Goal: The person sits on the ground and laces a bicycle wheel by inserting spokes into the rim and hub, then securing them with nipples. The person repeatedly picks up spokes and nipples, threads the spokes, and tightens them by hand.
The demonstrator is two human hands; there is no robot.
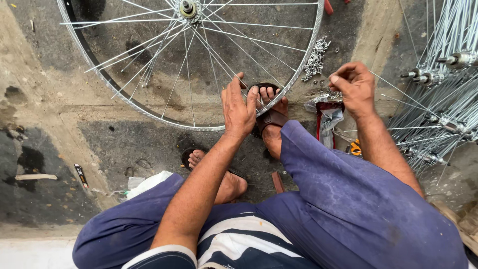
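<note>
Left hand [240, 105] lies fingers together on the bicycle wheel rim [298, 74], steadying a spoke [219, 57] near the sandalled foot [271, 117]. Right hand [351, 85] is curled, fingertips pinched on something tiny (probably a nipple, too small to tell) above the nipple pile [316, 60]. Risks: the small part slips and rolls into floor grit; the rim shifts off the foot; loose spoke ends from the hub bundle [438, 99] poke the wrist.

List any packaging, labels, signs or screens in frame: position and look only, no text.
Small flat label strip: on the concrete left of the legs, narrow, black with a red and white end.
Open pouch: on the ground below the right hand, crumpled clear plastic with dark red, holding small metal parts.
White plastic bag: beside the left knee, crumpled.
No signs or screens.
</note>
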